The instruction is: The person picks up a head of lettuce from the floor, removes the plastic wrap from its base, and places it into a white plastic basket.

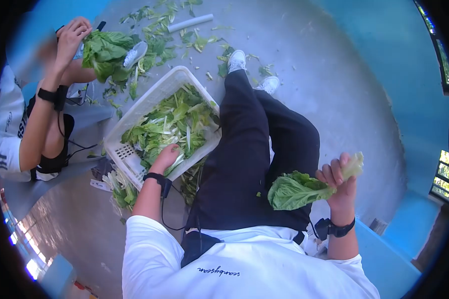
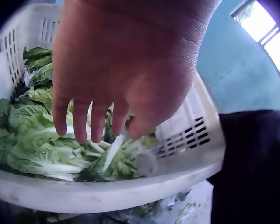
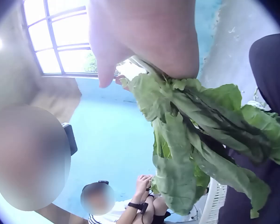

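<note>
My right hand (image 1: 340, 187), raised to the right of the lap, grips a head of leafy cabbage (image 1: 297, 191) around its stem. The pale stem end sticks out above the fingers, and the green leaves hang down in the right wrist view. My left hand (image 1: 167, 157) is over the near side of a white plastic basket (image 1: 129, 160). Its fingers (image 2: 79, 123) point down, slightly spread, above the loose cabbage leaves (image 2: 42, 151) inside. Nothing shows in the left hand's grasp.
Another person's hands (image 1: 75, 32) hold a bunch of greens (image 1: 107, 52) at the upper left. Leaf scraps (image 1: 157, 47) and a pale tube (image 1: 190, 23) litter the floor. More cut greens (image 1: 119, 189) lie beside the basket. My legs (image 1: 244, 149) stretch out right of it.
</note>
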The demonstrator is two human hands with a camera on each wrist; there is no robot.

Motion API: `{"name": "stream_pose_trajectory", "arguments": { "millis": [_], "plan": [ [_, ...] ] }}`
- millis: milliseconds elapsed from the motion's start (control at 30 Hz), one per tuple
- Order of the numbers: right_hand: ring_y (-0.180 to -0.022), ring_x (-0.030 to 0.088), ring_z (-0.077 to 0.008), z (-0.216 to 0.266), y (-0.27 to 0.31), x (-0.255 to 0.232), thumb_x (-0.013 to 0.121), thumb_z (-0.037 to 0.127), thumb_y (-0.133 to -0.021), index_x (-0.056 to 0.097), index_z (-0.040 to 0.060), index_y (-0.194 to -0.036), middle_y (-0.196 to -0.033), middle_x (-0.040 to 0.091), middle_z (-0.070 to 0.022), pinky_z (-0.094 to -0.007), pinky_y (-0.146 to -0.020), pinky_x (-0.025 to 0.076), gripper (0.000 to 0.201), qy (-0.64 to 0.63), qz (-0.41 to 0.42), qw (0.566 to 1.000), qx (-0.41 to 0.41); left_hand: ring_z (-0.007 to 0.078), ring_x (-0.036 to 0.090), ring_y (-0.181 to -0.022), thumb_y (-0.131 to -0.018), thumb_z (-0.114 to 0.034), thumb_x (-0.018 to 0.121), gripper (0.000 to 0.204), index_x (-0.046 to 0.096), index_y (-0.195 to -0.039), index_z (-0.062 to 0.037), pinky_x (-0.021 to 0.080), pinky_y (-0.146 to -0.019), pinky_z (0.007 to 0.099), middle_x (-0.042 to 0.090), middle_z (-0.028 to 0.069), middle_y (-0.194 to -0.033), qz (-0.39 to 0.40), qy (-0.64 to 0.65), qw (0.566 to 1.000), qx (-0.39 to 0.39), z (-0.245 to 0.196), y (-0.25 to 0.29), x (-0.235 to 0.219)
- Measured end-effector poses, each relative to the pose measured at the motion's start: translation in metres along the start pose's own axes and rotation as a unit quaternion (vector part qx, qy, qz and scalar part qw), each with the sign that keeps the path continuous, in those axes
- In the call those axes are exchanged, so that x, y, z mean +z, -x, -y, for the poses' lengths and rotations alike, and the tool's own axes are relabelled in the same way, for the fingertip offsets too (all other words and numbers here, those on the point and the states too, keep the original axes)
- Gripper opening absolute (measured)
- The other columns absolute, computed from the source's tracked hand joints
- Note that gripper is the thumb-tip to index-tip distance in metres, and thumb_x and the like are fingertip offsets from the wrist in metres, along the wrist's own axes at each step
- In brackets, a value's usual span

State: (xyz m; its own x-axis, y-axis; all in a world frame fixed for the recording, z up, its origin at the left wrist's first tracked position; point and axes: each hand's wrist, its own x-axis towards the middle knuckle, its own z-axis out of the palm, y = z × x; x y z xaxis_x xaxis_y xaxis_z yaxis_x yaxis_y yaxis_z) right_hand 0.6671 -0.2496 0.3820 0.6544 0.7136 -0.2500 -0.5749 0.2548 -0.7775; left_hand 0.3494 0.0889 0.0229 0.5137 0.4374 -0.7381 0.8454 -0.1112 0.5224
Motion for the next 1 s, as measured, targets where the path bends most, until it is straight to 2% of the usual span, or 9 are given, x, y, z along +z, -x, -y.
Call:
{"name": "stream_pose_trajectory", "arguments": {
  "millis": [133, 233, 267, 467, 567, 667, 800, 900, 1000],
  "plan": [
    [-0.051, 0.038, -0.0052, 0.017, -0.016, -0.008, 0.074, 0.026, -0.088, 0.048, 0.0155, -0.089, -0.06, 0.041, 0.0091, -0.027, -0.058, 0.032, 0.028, 0.052, -0.064, 0.996, 0.046, 0.0373, 0.064, -0.113, -0.089, -0.026, 0.062, 0.051, 0.058, -0.136, -0.0064, 0.049, -0.098, 0.0417, 0.065, 0.0236, -0.125, 0.076, -0.07, 0.995, -0.009, 0.009, -0.039, 0.028],
    [-0.052, 0.039, -0.0023, 0.028, -0.039, -0.022, 0.071, 0.028, -0.093, 0.047, 0.0164, -0.092, -0.061, 0.04, 0.0105, -0.024, -0.057, 0.032, 0.026, 0.051, -0.021, 0.997, 0.063, 0.0383, 0.059, -0.121, -0.089, -0.028, 0.062, 0.052, 0.058, -0.136, -0.0066, 0.046, -0.103, 0.0419, 0.062, 0.0247, -0.131, 0.114, 0.004, 0.993, -0.038, -0.013, -0.064, 0.031],
    [-0.051, 0.04, -0.0023, 0.03, -0.046, -0.029, 0.07, 0.029, -0.094, 0.048, 0.0164, -0.091, -0.06, 0.042, 0.01, -0.0242, -0.057, 0.032, 0.026, 0.055, -0.01, 0.997, 0.06, 0.0373, 0.053, -0.13, -0.089, -0.031, 0.062, 0.056, 0.055, -0.14, -0.0085, 0.041, -0.109, 0.0404, 0.056, 0.0253, -0.138, 0.13, -0.039, 0.991, -0.004, -0.004, -0.079, 0.037],
    [-0.052, 0.04, -0.0026, 0.025, -0.099, -0.044, 0.067, 0.032, -0.097, 0.048, 0.0162, -0.087, -0.06, 0.043, 0.0094, -0.0236, -0.057, 0.032, 0.026, 0.045, -0.03, 0.998, 0.044, 0.0358, 0.041, -0.142, -0.09, -0.035, 0.061, 0.067, 0.046, -0.148, -0.0069, 0.032, -0.117, 0.0388, 0.046, 0.0229, -0.15, 0.246, -0.036, 0.959, -0.139, -0.01, -0.126, 0.043],
    [-0.054, 0.041, -0.0047, 0.022, -0.102, -0.046, 0.07, 0.034, -0.094, 0.05, 0.0152, -0.087, -0.061, 0.047, 0.008, -0.0248, -0.06, 0.034, 0.028, 0.032, -0.05, 0.997, 0.048, 0.0317, 0.056, -0.128, -0.089, -0.034, 0.064, 0.06, 0.056, -0.139, -0.0023, 0.042, -0.107, 0.0385, 0.058, 0.0216, -0.138, 0.195, 0.027, 0.972, -0.13, 0.008, -0.135, 0.052],
    [-0.054, 0.04, -0.0047, 0.02, -0.092, -0.039, 0.07, 0.033, -0.093, 0.05, 0.0149, -0.089, -0.062, 0.045, 0.0079, -0.025, -0.06, 0.034, 0.027, 0.028, -0.051, 0.997, 0.053, 0.0236, 0.068, -0.096, -0.087, -0.027, 0.07, 0.042, 0.069, -0.118, 0.0012, 0.052, -0.086, 0.0349, 0.072, 0.0163, -0.108, 0.123, 0.079, 0.983, -0.111, -0.043, -0.096, 0.022],
    [-0.056, 0.036, -0.0045, 0.02, -0.064, -0.014, 0.07, 0.026, -0.091, 0.047, 0.0143, -0.102, -0.064, 0.04, 0.008, -0.0261, -0.063, 0.034, 0.028, 0.032, -0.093, 0.994, 0.044, 0.0131, 0.06, -0.064, -0.082, -0.015, 0.077, 0.019, 0.071, -0.086, 0.0023, 0.049, -0.064, 0.0309, 0.069, 0.0047, -0.072, -0.088, 0.089, 0.992, -0.003, -0.028, -0.058, 0.015],
    [-0.061, 0.037, -0.0064, 0.018, -0.043, -0.004, 0.065, 0.018, -0.089, 0.042, 0.0137, -0.114, -0.068, 0.039, 0.006, -0.0272, -0.065, 0.035, 0.034, 0.05, -0.09, 0.994, 0.044, 0.0104, 0.056, -0.065, -0.082, -0.013, 0.078, 0.019, 0.066, -0.075, 0.0002, 0.047, -0.064, 0.0287, 0.064, 0.0018, -0.068, -0.122, 0.161, 0.978, 0.05, -0.053, -0.023, -0.003],
    [-0.067, 0.042, -0.0103, 0.012, -0.023, 0.01, 0.057, 0.015, -0.092, 0.046, 0.0117, -0.113, -0.072, 0.042, 0.0017, -0.0281, -0.069, 0.038, 0.024, 0.056, -0.09, 0.991, 0.078, 0.0083, 0.055, -0.072, -0.086, -0.007, 0.074, 0.016, 0.059, -0.084, -0.0037, 0.045, -0.07, 0.0237, 0.062, 0.002, -0.086, -0.144, 0.278, 0.938, 0.149, -0.082, 0.019, -0.008]
  ]
}}
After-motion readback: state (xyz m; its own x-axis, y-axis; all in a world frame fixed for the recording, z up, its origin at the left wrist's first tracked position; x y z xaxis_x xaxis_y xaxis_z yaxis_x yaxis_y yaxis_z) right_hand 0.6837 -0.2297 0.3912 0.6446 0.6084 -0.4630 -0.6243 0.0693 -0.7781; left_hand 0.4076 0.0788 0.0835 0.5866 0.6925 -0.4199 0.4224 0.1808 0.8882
